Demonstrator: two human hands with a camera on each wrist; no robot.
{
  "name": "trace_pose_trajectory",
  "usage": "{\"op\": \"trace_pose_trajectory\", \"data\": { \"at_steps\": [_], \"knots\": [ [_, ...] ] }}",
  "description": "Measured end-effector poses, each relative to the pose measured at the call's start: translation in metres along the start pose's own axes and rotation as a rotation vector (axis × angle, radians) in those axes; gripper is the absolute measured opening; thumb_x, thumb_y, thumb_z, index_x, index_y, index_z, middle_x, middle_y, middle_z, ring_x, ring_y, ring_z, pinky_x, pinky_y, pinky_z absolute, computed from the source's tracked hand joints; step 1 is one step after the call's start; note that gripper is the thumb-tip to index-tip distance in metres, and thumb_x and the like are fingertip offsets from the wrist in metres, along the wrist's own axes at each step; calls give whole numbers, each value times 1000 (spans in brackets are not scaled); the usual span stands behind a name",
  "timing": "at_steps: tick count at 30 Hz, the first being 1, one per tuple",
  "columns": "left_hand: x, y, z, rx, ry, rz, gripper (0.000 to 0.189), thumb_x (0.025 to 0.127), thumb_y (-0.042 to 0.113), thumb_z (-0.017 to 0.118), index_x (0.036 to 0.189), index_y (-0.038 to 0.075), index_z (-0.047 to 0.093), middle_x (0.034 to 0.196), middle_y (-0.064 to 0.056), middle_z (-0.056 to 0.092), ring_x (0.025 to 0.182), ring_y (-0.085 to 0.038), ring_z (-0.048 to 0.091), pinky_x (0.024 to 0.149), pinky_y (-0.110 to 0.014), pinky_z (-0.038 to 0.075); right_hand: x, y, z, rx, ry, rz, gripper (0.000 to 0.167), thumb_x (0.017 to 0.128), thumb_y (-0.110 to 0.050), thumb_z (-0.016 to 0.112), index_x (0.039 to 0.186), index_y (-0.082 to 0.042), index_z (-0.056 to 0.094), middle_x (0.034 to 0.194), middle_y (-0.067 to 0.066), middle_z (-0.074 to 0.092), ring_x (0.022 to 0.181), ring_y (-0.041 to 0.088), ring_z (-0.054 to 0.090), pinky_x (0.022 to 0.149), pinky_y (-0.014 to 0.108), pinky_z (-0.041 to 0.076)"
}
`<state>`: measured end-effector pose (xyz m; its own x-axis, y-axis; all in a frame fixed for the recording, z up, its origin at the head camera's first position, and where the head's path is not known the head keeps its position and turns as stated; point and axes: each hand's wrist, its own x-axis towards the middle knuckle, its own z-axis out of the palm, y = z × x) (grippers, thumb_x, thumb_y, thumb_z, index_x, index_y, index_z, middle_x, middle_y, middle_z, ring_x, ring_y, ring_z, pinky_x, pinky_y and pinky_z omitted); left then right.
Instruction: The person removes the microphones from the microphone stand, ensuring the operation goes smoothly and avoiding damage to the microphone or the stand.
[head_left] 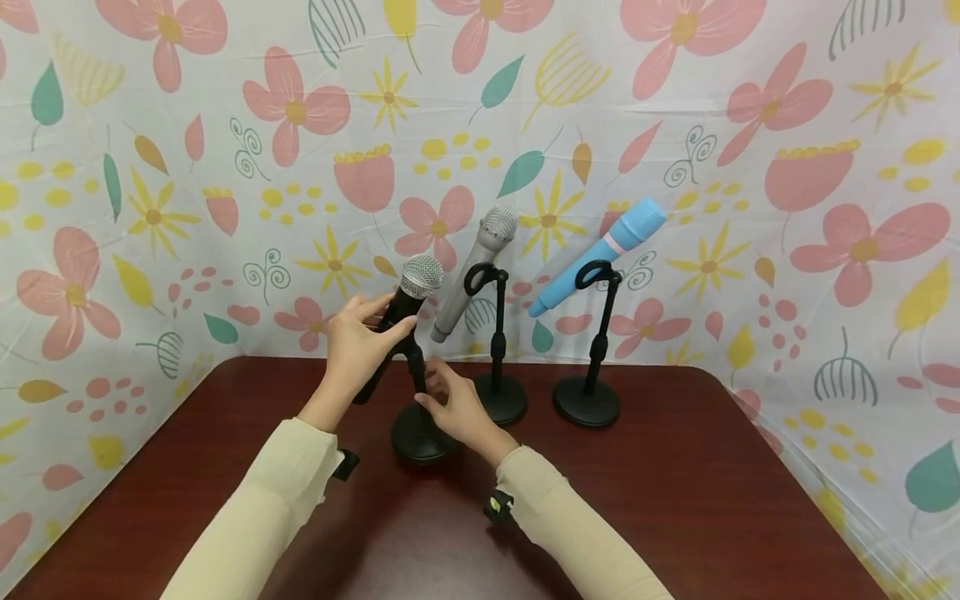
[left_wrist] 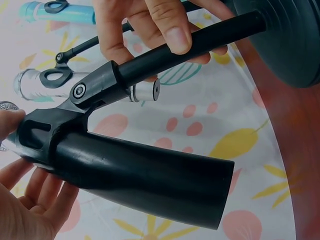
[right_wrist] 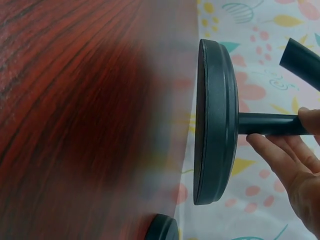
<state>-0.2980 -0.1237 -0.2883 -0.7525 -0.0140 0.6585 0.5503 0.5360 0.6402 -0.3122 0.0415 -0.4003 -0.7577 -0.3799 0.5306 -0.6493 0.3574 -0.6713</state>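
A black microphone (head_left: 399, 310) with a silver mesh head slants in the clip of a black desk stand (head_left: 424, 435). My left hand (head_left: 362, 340) grips the microphone's upper body at the clip (left_wrist: 37, 135), thumb on one side and fingers on the other. Lower down, the stand's pole (left_wrist: 195, 47) is held between the thumb and fingers of my right hand (head_left: 456, 406). The right wrist view shows the round base (right_wrist: 217, 122) edge-on, apparently raised a little off the table. The microphone's black tail end (left_wrist: 222, 195) hangs free below the clip.
Behind and to the right, a silver-grey microphone (head_left: 471, 279) leans in a second black stand (head_left: 501, 400). Further right, a blue microphone (head_left: 600, 257) tilts in a third stand (head_left: 587, 402). A flowered cloth (head_left: 705, 317) hangs behind the dark red-brown table (head_left: 675, 500).
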Motion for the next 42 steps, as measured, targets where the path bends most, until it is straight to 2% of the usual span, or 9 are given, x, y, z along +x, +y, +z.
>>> {"op": "trace_pose_trajectory", "data": {
  "at_steps": [6, 25, 34, 42],
  "knots": [
    [3, 1, 1, 17, 8, 1, 44, 80, 26, 80, 119, 8, 69, 92, -13, 61, 89, -27, 65, 74, -41, 55, 2, 1, -1, -14, 1, 25, 33, 92, -8, 65, 123, -8, 52, 96, 7, 64, 92, 20, 67, 85, 38, 53],
    [2, 6, 3, 25, 16, -58, 47, 79, 27, 81, 120, 10, 69, 96, -15, 62, 89, -29, 65, 71, -43, 55, -1, -2, -4, -45, -19, 59, 34, 94, -9, 62, 125, -9, 50, 96, 6, 62, 92, 21, 66, 86, 39, 52],
    [3, 13, 4, 26, 42, -30, 48, 78, 29, 81, 120, 8, 69, 94, -14, 62, 84, -28, 65, 69, -41, 54, -2, -6, -8, -70, -6, 59, 36, 95, -10, 62, 128, -8, 49, 95, 5, 61, 90, 21, 65, 83, 38, 52],
    [3, 15, 6, 6, 42, -45, 48, 79, 28, 81, 119, 7, 69, 95, -15, 61, 86, -28, 64, 69, -42, 54, -6, -7, -10, -83, -11, 87, 37, 95, -11, 61, 130, -8, 48, 97, 5, 60, 93, 22, 65, 86, 39, 52]
  ]
}}
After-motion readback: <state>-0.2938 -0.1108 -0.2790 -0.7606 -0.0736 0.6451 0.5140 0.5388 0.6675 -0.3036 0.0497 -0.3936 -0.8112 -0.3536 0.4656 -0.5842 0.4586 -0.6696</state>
